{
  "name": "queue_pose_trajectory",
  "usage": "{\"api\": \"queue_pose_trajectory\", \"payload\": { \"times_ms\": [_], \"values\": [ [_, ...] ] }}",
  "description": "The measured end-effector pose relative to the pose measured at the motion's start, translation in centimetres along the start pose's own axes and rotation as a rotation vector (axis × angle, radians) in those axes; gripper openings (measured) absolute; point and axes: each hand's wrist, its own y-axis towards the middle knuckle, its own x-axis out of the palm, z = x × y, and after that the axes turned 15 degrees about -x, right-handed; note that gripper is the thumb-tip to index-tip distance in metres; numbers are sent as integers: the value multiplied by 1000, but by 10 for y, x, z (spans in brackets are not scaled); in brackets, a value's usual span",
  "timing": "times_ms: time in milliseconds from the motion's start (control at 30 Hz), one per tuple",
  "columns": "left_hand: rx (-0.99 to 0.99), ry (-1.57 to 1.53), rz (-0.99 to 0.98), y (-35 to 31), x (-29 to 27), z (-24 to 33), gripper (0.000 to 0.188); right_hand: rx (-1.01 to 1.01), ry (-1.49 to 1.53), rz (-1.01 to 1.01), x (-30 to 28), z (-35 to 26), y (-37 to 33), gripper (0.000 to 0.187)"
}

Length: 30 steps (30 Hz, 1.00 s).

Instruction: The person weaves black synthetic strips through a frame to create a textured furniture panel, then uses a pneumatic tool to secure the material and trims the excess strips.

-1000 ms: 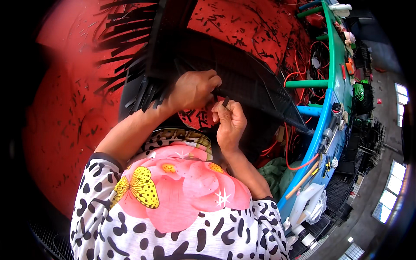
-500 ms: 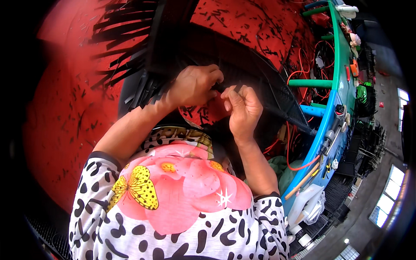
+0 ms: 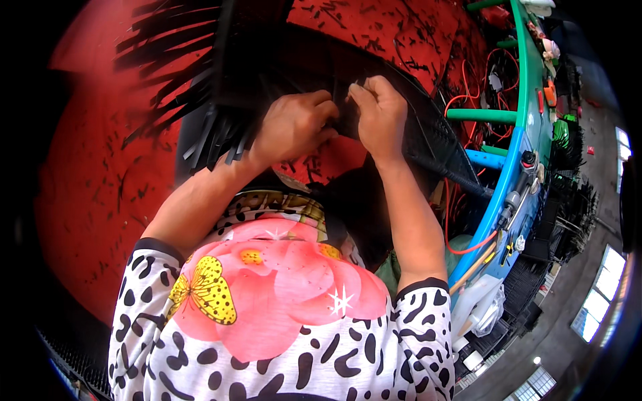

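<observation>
You seem busy at the black frame [image 3: 334, 63], upper middle. Left hand [image 3: 294, 125] curls, right hand [image 3: 381, 117] pinches, on what I can't tell; next needs steady fingers.

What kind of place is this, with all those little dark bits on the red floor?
Probably a workshop or small factory: dark scraps litter the red floor, and what looks like a power tool lies on a green-and-blue bench.

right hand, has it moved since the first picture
Yes, up the picture and slightly rightward: the right hand was lower than the long green bar at right and is now about level with it.
</observation>
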Motion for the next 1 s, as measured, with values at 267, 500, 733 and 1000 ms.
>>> {"api": "queue_pose_trajectory", "payload": {
  "times_ms": [267,500,733,1000],
  "values": [
    [-37,-40,-1,3,2,3,29,174,-25,-143,4,19,21,17],
    [-41,-18,0,4,7,5,30,235,-160,-383,2,38,25,21],
    [46,19,27,4,10,6,34,350,-75,-448,-1,48,20,21],
    [85,49,14,9,7,4,32,355,-138,-460,-2,46,24,21]
  ]
}}
